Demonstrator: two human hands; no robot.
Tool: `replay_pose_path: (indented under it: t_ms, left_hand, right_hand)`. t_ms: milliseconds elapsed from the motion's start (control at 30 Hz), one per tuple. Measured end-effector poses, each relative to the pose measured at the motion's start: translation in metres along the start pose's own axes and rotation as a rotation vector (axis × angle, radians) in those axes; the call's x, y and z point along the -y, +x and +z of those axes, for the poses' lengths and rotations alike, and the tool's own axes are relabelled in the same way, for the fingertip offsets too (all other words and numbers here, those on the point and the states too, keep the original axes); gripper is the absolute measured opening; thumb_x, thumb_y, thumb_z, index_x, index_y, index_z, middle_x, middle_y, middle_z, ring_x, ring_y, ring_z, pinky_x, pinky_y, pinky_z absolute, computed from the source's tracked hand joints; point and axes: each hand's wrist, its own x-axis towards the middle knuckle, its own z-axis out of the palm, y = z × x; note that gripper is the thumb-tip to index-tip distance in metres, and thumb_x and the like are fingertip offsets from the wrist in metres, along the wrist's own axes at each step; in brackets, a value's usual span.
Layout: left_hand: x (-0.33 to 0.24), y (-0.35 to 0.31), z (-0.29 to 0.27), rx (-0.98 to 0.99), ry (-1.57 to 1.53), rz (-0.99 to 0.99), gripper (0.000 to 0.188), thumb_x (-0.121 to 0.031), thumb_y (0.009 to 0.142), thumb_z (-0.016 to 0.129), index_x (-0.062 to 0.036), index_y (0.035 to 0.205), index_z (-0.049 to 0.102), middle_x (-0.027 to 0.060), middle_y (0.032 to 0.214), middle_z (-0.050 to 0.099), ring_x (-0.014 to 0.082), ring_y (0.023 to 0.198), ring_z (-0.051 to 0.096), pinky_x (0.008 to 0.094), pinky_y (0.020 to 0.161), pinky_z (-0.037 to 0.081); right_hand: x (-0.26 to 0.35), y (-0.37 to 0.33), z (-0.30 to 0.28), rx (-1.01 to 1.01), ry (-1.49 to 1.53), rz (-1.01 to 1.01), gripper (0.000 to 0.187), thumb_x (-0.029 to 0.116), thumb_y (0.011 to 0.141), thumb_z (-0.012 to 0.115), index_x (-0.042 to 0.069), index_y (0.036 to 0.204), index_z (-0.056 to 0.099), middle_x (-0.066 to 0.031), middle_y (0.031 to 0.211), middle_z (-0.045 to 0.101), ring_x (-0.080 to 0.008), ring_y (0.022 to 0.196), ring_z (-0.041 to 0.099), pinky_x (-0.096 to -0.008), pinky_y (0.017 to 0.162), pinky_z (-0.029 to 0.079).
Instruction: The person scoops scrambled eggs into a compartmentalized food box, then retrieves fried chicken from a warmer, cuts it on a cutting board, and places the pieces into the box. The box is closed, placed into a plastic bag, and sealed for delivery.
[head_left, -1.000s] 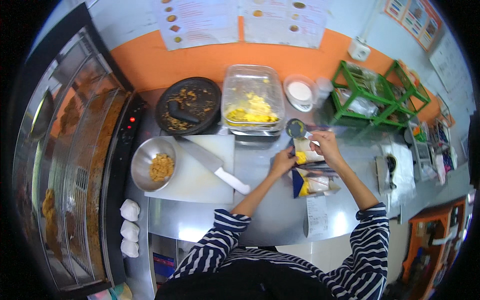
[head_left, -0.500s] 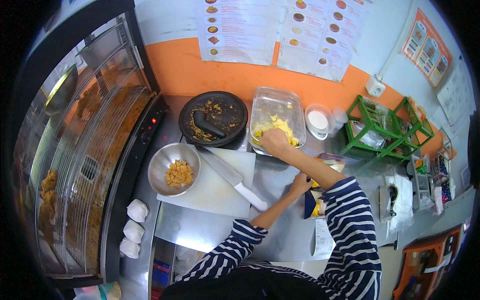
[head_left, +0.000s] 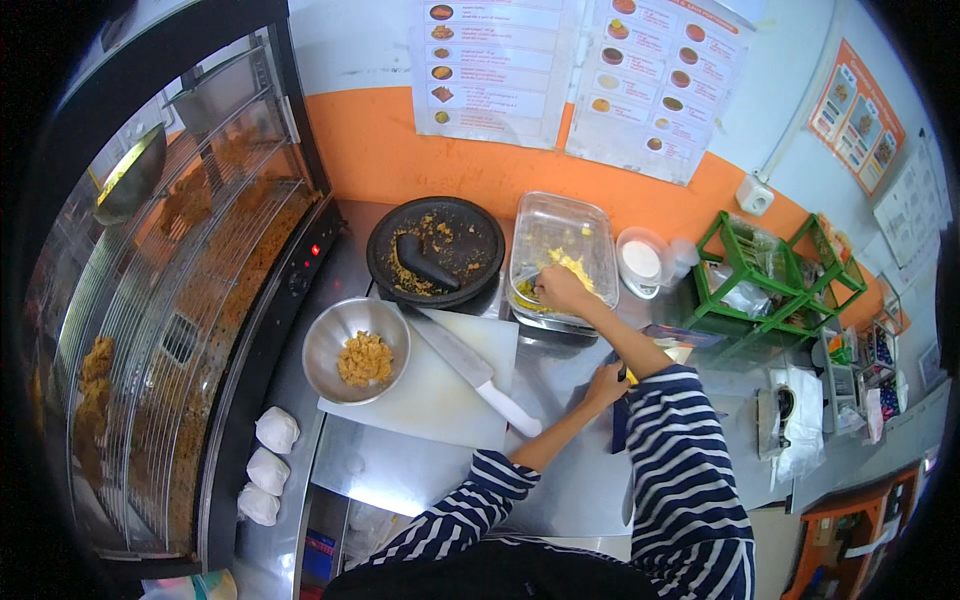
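My right hand (head_left: 562,288) reaches down into a rectangular glass dish (head_left: 530,207), its fingers bent and closed in yellow shredded food (head_left: 573,264). The fingertips are partly hidden by the hand. Below the right forearm, my left hand (head_left: 606,385) is closed on the edge of a dark blue and yellow box (head_left: 620,424), which is mostly covered by the right sleeve. To the left lies a white cutting board (head_left: 440,415) with a white-handled knife (head_left: 460,355). A metal bowl (head_left: 322,375) of orange-brown crumbled food (head_left: 365,358) overlaps the board's left edge.
A black stone mortar (head_left: 385,215) with a pestle (head_left: 422,265) stands behind the board. White wrapped bundles (head_left: 277,430) sit beside a heated display case (head_left: 250,400). Right of the dish are a tub of white powder (head_left: 640,262), green racks (head_left: 755,275) and plastic bags (head_left: 797,415).
My right hand's fingers have shifted within the dish, and the yellow pile looks spread lower. My left hand stays by the box, now more hidden behind my right sleeve. The whole view has shifted slightly.
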Motion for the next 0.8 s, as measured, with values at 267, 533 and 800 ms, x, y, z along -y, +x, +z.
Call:
replay_pose_path:
  t_ms: [267, 533, 800]
  left_hand:
    - [-0.013, 0.005, -0.001, 0.037, 0.066, -0.201, 0.052, -0.017, 0.069, 0.057, 0.0024, 0.116, 0.048, 0.0256, 0.098, 0.056, 0.0394, 0.094, 0.052, 0.0409, 0.085, 0.041]
    - [-0.001, 0.006, 0.003, -0.011, 0.060, -0.130, 0.047, -0.015, 0.069, 0.054, -0.0038, 0.114, 0.051, 0.0257, 0.090, 0.058, 0.0362, 0.082, 0.058, 0.0408, 0.075, 0.046]
    - [0.011, 0.003, 0.011, -0.134, -0.093, -0.134, 0.044, -0.015, 0.071, 0.054, 0.0010, 0.112, 0.052, 0.0180, 0.064, 0.061, 0.0219, 0.053, 0.061, 0.0328, 0.050, 0.048]
  right_hand:
    - [-0.035, -0.020, -0.023, 0.327, 1.538, 0.621, 0.020, 0.009, 0.080, 0.052, -0.006, 0.092, 0.056, 0.0006, 0.054, 0.045, -0.0018, 0.038, 0.027, -0.0177, 0.031, 0.017]
    - [-0.072, -0.058, -0.048, 0.445, 1.595, 0.679, 0.022, 0.014, 0.087, 0.045, -0.004, 0.097, 0.052, 0.0069, 0.050, 0.032, -0.0002, 0.037, 0.020, -0.0144, 0.031, 0.016]
    - [-0.076, -0.178, -0.107, 0.072, 0.938, 0.543, 0.015, 0.012, 0.074, 0.054, 0.001, 0.068, 0.062, -0.0013, 0.052, 0.050, -0.0070, 0.041, 0.038, -0.0235, 0.037, 0.029]
